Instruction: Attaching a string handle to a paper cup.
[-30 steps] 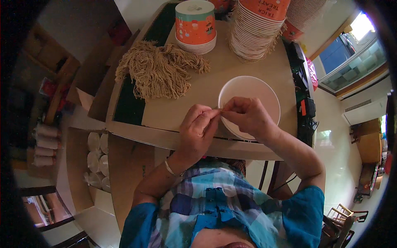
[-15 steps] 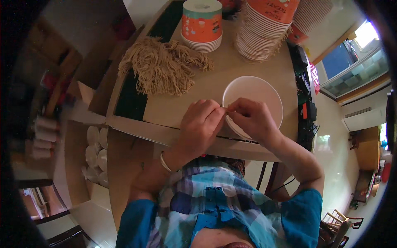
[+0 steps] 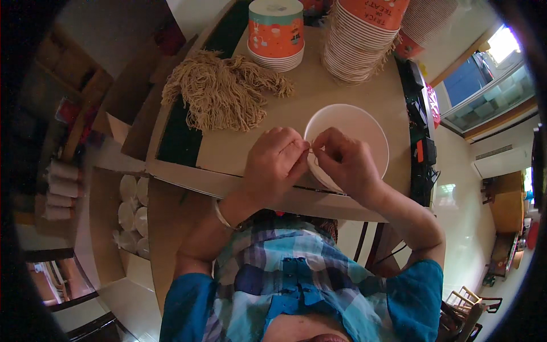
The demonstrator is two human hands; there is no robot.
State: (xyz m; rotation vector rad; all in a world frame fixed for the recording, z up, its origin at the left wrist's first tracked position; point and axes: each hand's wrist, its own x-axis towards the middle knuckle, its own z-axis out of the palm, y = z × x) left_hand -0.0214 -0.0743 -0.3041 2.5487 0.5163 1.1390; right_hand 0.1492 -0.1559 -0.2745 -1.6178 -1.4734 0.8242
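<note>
Left hand (image 3: 275,158), right hand (image 3: 351,165) pinch thin piece (image 3: 311,150) by bucket (image 3: 364,126), surface's (image 3: 288,114) near edge.
Held close, likely for fine control.

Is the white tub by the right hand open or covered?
Open: the white tub shows its inside, with no lid across it, though the right hand hides part.

Bare fingers on both sides, left fingers (image 3: 295,155) and right fingers (image 3: 326,138). Behind left fingers, around wrist, I see slim pale bangle (image 3: 220,215). Farther back from fingers, I make out plain teal left sleeve (image 3: 188,299) and right sleeve (image 3: 419,290), short, loose. Between them, nearer fingers, plaid front (image 3: 327,253): light blue, white, navy, muted purple. Dark teal placket (image 3: 294,276) down middle, small fastenings too blurred for me.
</note>
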